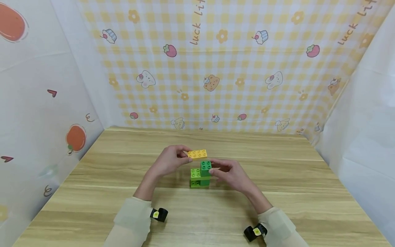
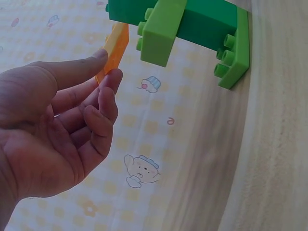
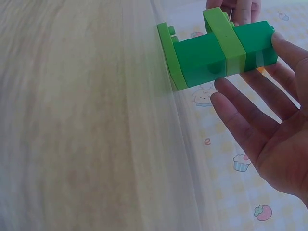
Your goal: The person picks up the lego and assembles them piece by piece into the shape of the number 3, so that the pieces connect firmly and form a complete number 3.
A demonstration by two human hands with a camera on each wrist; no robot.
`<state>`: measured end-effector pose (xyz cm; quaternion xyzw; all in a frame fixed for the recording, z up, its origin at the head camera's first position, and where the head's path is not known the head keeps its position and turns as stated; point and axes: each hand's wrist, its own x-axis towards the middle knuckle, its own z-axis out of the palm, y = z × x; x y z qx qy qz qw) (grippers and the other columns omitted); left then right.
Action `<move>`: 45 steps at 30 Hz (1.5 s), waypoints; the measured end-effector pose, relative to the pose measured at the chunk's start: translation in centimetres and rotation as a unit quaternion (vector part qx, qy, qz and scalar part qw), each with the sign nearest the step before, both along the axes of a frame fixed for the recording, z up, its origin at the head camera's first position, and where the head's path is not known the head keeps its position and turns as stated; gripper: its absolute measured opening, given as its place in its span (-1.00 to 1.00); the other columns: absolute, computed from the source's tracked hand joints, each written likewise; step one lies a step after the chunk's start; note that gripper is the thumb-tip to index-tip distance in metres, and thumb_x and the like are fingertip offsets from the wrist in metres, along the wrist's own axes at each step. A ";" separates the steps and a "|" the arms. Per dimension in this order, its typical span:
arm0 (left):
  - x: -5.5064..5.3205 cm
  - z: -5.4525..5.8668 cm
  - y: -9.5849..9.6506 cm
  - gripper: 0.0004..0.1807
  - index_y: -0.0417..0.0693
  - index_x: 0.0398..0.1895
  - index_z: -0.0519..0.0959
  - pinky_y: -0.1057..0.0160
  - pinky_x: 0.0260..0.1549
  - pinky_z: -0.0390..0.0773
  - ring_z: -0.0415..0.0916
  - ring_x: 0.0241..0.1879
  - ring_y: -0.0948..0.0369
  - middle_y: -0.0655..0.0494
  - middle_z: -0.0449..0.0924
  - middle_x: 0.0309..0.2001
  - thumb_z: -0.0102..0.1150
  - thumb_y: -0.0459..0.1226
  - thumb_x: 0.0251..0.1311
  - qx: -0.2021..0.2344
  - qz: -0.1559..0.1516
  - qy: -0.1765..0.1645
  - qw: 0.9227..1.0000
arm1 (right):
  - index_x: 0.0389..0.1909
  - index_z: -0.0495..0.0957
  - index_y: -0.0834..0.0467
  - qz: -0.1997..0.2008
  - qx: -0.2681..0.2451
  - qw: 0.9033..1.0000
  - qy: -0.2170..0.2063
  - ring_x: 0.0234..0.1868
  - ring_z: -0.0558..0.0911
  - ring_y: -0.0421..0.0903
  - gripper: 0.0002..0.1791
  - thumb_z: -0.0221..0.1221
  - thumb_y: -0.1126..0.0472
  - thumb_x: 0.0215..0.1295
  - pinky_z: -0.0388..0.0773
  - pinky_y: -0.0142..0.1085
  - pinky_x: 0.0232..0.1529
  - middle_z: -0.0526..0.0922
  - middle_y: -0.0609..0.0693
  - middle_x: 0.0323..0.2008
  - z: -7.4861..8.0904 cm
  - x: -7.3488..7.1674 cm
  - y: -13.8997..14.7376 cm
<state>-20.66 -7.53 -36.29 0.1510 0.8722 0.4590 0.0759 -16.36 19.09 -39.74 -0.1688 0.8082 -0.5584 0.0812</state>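
Observation:
My left hand (image 1: 169, 160) pinches a flat yellow toy brick (image 1: 197, 154) by its left end, between thumb and fingers. The yellow brick is held studs up, behind and above a small stack of toy bricks. That stack alternates a light green plate (image 2: 236, 60), a dark green brick (image 3: 199, 60), another light green plate (image 1: 195, 173) and a dark green top brick (image 1: 205, 168). Both light green plates stick out to the left with bare studs. My right hand (image 1: 232, 174) grips the top brick, thumb at its front and a finger behind it.
The stack stands on a wood-grain table (image 1: 262, 206). A checked cloth (image 1: 222, 68) with cartoon prints hangs behind the table, and white sheets (image 1: 364, 120) border the sides. Black cameras (image 1: 158, 214) are strapped to both wrists.

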 end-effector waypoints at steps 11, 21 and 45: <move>0.3 0.8 -0.9 -0.64 -0.16 0.14 0.67 0.28 -0.35 0.46 0.54 -0.31 0.18 0.05 0.71 -0.26 0.42 -0.27 0.32 0.034 -0.055 -0.008 0.998 | 0.37 0.60 0.09 0.006 0.003 1.000 0.004 0.05 0.75 0.00 -0.49 0.32 0.06 0.48 0.78 -0.07 -0.12 0.67 0.20 0.28 0.0 -0.1 0.0; 0.6 1.3 -1.1 -0.66 -0.19 0.10 0.67 0.28 -0.34 0.47 0.54 -0.31 0.18 0.03 0.69 -0.30 0.43 -0.33 0.29 0.050 -0.093 -0.024 0.994 | 0.41 0.57 0.10 0.009 -0.001 1.000 -0.006 0.04 0.74 -0.02 -0.45 0.33 0.04 0.47 0.77 -0.07 -0.13 0.67 0.20 0.28 -0.1 -0.2 0.1; 1.0 1.5 -0.9 -0.67 -0.20 0.00 0.64 0.27 -0.51 0.48 0.55 -0.40 0.08 0.06 0.69 -0.35 0.48 -0.32 0.22 0.059 -0.130 -0.061 0.988 | 0.49 0.48 0.06 0.026 -0.025 0.999 0.017 0.05 0.79 0.09 -0.39 0.34 0.15 0.46 0.78 -0.04 -0.22 0.68 0.32 0.23 -0.5 -0.4 0.1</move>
